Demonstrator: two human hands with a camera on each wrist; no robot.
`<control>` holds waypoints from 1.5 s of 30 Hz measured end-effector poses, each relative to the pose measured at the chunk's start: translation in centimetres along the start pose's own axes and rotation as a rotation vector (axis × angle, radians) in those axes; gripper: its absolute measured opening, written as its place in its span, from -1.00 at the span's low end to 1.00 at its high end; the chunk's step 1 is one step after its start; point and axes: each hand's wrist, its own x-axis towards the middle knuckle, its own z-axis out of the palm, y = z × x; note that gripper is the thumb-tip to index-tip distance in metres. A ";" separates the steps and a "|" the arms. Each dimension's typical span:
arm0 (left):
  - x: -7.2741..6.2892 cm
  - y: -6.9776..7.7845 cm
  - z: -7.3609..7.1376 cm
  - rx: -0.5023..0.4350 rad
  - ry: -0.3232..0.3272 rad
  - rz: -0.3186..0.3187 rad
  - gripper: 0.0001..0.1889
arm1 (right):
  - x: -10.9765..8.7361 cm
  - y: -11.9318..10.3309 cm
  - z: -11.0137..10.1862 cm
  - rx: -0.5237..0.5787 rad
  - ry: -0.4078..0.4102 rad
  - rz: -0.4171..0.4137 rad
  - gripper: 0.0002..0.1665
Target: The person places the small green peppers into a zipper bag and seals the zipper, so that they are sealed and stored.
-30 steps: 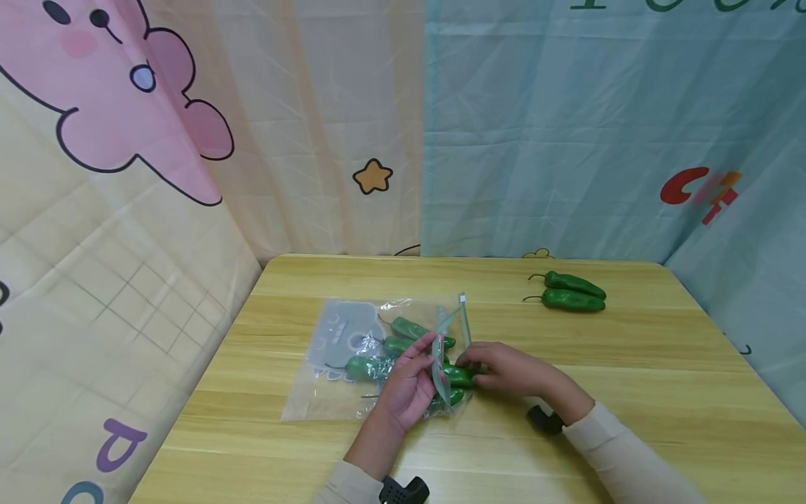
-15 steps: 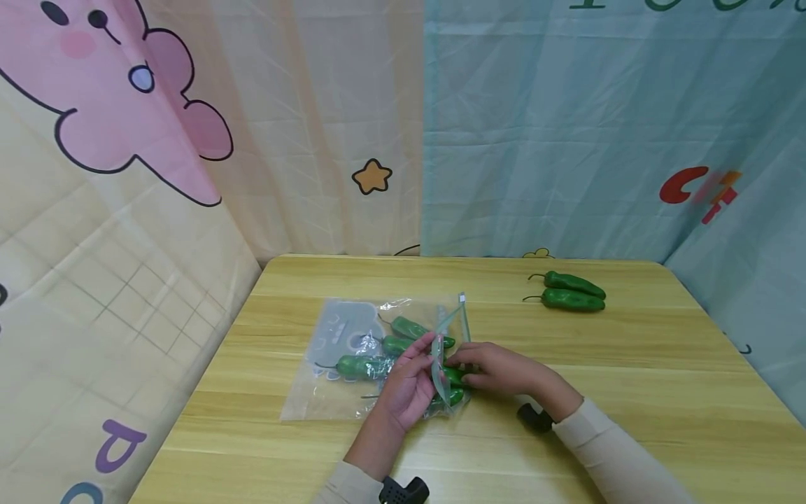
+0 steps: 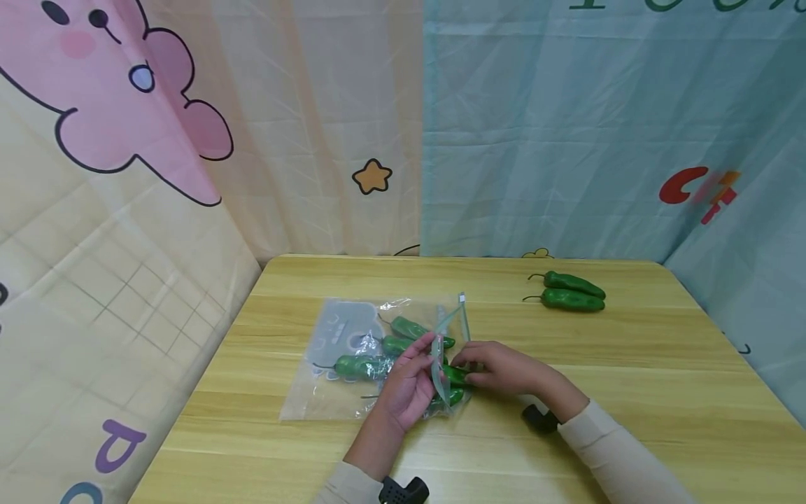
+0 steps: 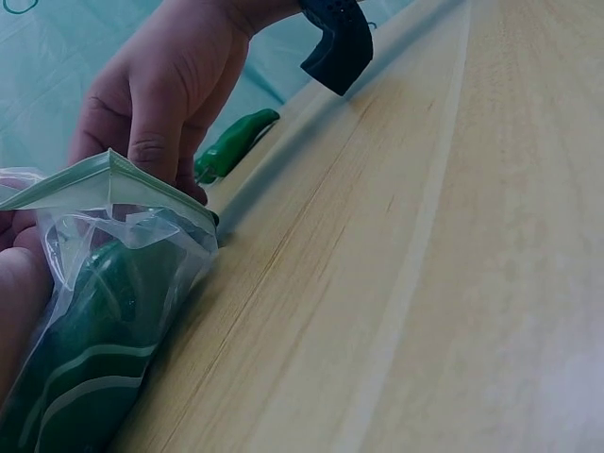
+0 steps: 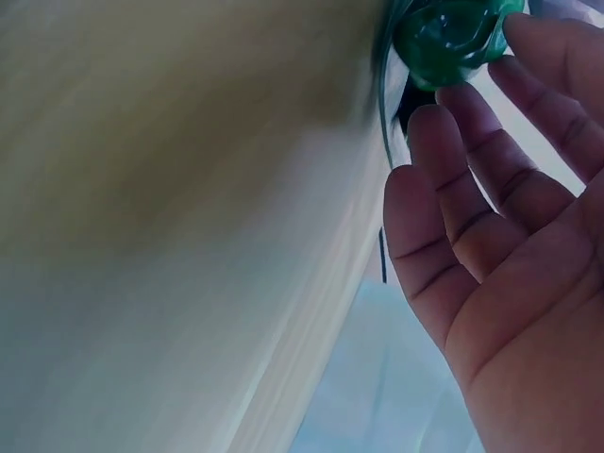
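Note:
A clear zip bag [image 3: 302, 402] lies on the table with several green peppers inside, among them one long pepper [image 3: 359, 367] near its middle. My left hand [image 3: 409, 388] pinches the zip edge [image 4: 113, 175] at the mouth and keeps it lifted. My right hand [image 3: 504, 367] is at that mouth, fingers loosely bent. Its fingertips [image 5: 514, 28] touch the blunt end of a glossy green pepper [image 5: 448, 42], which lies mostly within the bag. In the left wrist view, the raised plastic hides part of the right fingers.
Two more green peppers [image 3: 573, 299] lie side by side at the back right of the wooden table [image 3: 630, 392]. A white slider [image 3: 462, 298] sits at the far end of the zip. Printed curtains [image 3: 327, 126] hang behind the table.
My right hand pushed left into the mouth, the pepper sliding deeper, then drew back slightly to the right. The left hand has kept its place on the zip edge.

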 end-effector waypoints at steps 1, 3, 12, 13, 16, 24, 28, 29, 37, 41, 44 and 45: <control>0.0 0.0 0.0 0.001 0.000 0.000 -0.61 | -0.1 0.0 0.0 0.002 0.001 0.008 -0.72; 0.0 0.0 0.0 0.005 -0.003 0.001 -0.61 | -0.1 0.2 0.0 0.001 0.004 0.003 -0.72; 0.0 0.0 -0.1 0.015 -0.005 0.006 -0.61 | 0.4 0.2 0.3 -0.013 -0.012 -0.015 -0.69; 0.0 0.0 -0.1 0.015 -0.007 0.006 -0.61 | 0.5 0.2 0.3 -0.013 -0.014 -0.018 -0.69; 0.1 -0.1 -0.1 0.014 -0.009 0.007 -0.61 | 0.7 0.2 0.4 -0.010 -0.019 -0.031 -0.67; 0.0 0.0 0.0 0.005 0.004 0.000 -0.60 | 0.8 0.2 0.4 -0.013 -0.032 -0.039 -0.63; -0.1 0.0 -0.1 0.009 -0.013 0.006 -0.60 | 0.8 0.2 0.5 -0.015 -0.033 -0.057 -0.61; -0.1 0.0 -0.1 0.010 -0.016 0.006 -0.60 | 0.8 0.2 0.5 -0.017 -0.033 -0.064 -0.60; -0.1 0.0 -0.1 0.010 -0.017 0.005 -0.61 | 0.8 0.2 0.5 -0.049 -0.015 -0.088 -0.57; -0.1 0.0 -0.1 0.014 -0.015 0.007 -0.61 | 0.5 0.3 0.1 -0.060 0.004 -0.046 -0.59; 0.0 0.0 -0.1 0.015 -0.015 0.008 -0.60 | 0.2 0.8 -0.4 -0.055 0.034 -0.015 -0.62; -0.1 0.0 -0.1 0.015 -0.016 0.010 -0.60 | 0.1 1.1 -0.6 -0.052 0.048 -0.010 -0.63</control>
